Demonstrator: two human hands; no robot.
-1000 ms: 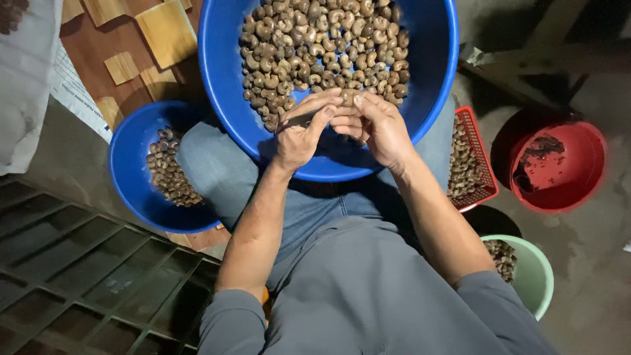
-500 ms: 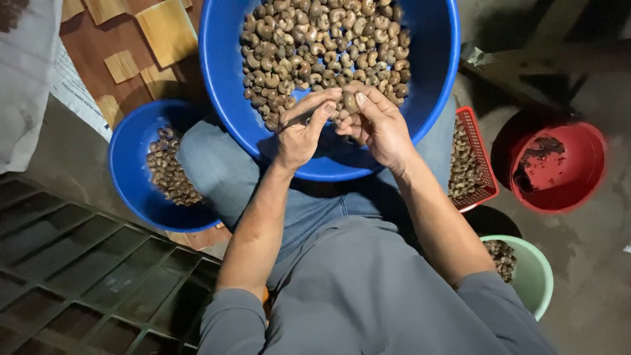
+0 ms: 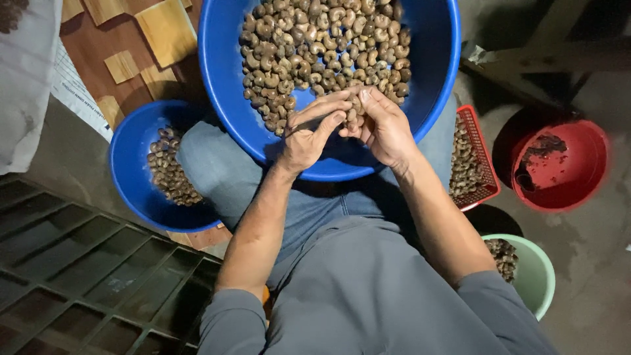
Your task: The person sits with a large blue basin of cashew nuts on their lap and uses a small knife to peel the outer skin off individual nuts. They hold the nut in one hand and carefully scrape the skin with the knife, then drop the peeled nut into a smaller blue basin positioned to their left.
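Small blue bowl point(image 3: 141, 174) of nuts sits at the left knee, well apart from the hands. Left hand point(image 3: 305, 135) is closed on a thin dark tool; right hand point(image 3: 381, 125) pinches a nut point(image 3: 351, 115). Both sit slightly higher than half a second ago, over the big blue basin's point(image 3: 227, 85) near wall. Red basket point(image 3: 483, 164) and red bowl point(image 3: 565, 164) crowd the right.

**Dim concrete floor around a dark metal grate**

A dark metal grate point(image 3: 79, 276) fills the lower left corner. Bare grey concrete floor point(image 3: 591, 263) spreads to its right. Above the grate lie pale wooden blocks point(image 3: 164, 29) on reddish boards, beside a white sack point(image 3: 26, 79). Far right of the grate, upper corner, a wooden frame point(image 3: 545, 59) stands in shadow.
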